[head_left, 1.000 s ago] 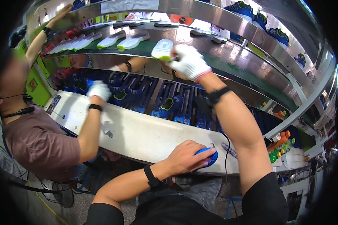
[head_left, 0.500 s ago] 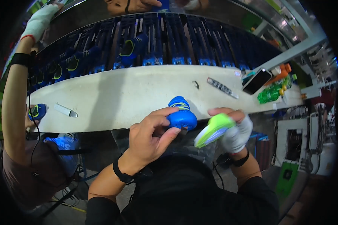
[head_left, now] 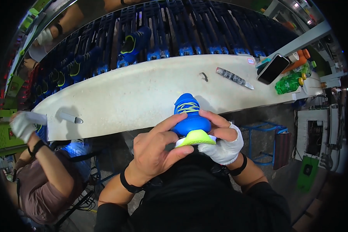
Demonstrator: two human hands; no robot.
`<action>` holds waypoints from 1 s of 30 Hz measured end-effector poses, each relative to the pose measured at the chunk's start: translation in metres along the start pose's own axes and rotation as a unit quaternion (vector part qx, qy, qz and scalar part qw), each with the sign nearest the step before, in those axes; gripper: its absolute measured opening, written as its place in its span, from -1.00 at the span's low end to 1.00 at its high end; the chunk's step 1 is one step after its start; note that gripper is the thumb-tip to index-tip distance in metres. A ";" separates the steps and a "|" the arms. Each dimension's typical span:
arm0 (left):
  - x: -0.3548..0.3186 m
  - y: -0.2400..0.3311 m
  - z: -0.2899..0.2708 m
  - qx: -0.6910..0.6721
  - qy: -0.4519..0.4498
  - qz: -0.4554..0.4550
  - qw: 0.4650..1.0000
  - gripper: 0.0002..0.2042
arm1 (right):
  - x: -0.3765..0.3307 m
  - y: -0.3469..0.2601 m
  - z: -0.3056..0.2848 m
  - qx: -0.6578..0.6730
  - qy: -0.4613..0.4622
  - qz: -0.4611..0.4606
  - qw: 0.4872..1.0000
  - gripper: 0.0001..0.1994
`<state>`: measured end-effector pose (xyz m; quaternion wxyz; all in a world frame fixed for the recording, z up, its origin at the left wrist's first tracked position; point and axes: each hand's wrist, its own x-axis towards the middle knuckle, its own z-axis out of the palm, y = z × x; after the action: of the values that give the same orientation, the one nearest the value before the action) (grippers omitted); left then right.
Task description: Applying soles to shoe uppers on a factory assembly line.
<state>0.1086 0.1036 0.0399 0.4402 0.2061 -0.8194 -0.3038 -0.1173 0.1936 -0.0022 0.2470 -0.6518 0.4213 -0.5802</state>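
Left grip (head_left: 152,150) pinches shoe (head_left: 191,123) and sole (head_left: 197,138); gloved right grip (head_left: 226,144) likewise. Sole at shoe's six o'clock. Phone (head_left: 273,69) on worktop (head_left: 143,89), two o'clock from shoe.

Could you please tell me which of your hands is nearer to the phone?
Right. The right hand is left of the phone and lower in the picture; the left hand is farther left.

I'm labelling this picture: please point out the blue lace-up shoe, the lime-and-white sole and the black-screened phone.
Blue lace-up shoe (head_left: 188,108), head view: on the laces.
Lime-and-white sole (head_left: 197,136), head view: on its lime end.
Black-screened rectangular phone (head_left: 273,69), head view: on the screen.
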 end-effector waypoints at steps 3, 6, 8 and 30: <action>-0.002 0.000 -0.002 -0.011 0.005 -0.019 1.000 -0.58 | 0.007 -0.002 0.003 -0.009 -0.001 -0.011 1.000 -0.52; -0.007 -0.006 -0.001 -0.046 0.022 -0.024 0.998 -0.59 | 0.013 -0.004 0.004 -0.010 -0.012 -0.016 1.000 -0.52; -0.012 -0.007 -0.001 -0.067 0.025 -0.042 0.997 -0.60 | 0.012 -0.001 0.008 0.020 -0.004 -0.006 1.000 -0.52; 0.017 0.031 -0.063 0.227 -0.133 0.024 0.964 -0.64 | 0.038 -0.036 0.021 -0.113 -0.068 0.009 0.991 -0.60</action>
<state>0.1501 0.0961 0.0984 0.2758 0.2382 -0.9229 -0.1240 -0.0890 0.1773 0.0435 0.2048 -0.7100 0.4723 -0.4805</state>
